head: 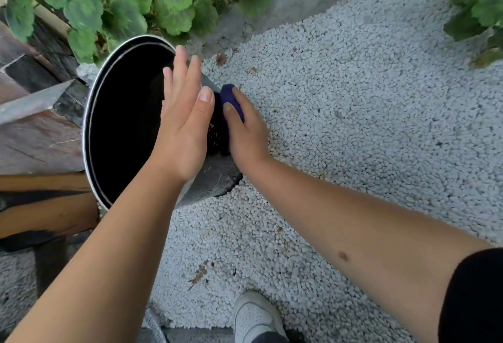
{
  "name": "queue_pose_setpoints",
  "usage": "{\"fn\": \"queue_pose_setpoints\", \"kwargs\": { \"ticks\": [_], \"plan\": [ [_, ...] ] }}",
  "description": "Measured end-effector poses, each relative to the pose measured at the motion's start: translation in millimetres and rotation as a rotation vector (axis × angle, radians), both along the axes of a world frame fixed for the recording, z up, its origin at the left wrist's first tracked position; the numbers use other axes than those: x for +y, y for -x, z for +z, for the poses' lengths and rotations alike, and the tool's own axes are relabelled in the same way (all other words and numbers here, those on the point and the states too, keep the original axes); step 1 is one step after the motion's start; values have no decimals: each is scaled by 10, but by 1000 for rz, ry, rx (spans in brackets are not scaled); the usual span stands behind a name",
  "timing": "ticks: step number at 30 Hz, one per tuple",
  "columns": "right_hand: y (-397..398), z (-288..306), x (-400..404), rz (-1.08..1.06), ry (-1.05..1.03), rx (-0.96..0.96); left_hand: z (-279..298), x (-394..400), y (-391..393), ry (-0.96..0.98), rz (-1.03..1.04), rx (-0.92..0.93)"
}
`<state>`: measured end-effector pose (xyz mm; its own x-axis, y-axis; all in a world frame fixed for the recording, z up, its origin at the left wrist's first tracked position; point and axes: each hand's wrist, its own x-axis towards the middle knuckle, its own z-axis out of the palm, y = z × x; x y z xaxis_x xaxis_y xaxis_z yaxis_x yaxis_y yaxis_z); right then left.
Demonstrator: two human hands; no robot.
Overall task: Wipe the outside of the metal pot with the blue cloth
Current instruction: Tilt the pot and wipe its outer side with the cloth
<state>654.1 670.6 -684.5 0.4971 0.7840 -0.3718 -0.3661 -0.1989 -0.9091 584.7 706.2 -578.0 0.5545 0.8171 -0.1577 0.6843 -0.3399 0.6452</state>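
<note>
A tall metal pot [215, 176] with a dark inside stands on white gravel at the left, its silver rim facing up. My left hand [185, 114] hovers flat over the pot's right rim, fingers straight and together, holding nothing. My right hand [245, 130] presses a bunched dark blue cloth [231, 97] against the pot's outer right wall, low near the gravel. Most of the cloth is hidden under my fingers.
White gravel [353, 125] covers the ground to the right and front. Green leafy plants [130, 7] crowd behind the pot. Wooden boards [35, 135] lie at the left. My white shoe [255, 315] stands at the bottom edge.
</note>
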Motion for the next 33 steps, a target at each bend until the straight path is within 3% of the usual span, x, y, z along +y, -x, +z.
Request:
{"fn": "queue_pose_setpoints", "kwargs": {
  "ticks": [5,11,13,17,22,28,33],
  "plan": [
    [-32,420,108,-5,-143,13,38,59,-114,-57,124,64],
    [-99,438,313,75,-164,-64,39,186,-336,92,389,-149],
    [-133,302,358,127,-128,-110,37,187,-331,95,327,-133],
    [-212,-39,315,235,3,-146,131,284,-186,39,109,138],
    [-279,-309,316,350,146,-169,200,-108,211,-91,-231,244],
    [-338,-622,174,537,303,-217,129,-370,608,-277,-395,355],
    [-298,-608,163,484,299,-191,101,-327,586,-172,-381,311]
  ]
}}
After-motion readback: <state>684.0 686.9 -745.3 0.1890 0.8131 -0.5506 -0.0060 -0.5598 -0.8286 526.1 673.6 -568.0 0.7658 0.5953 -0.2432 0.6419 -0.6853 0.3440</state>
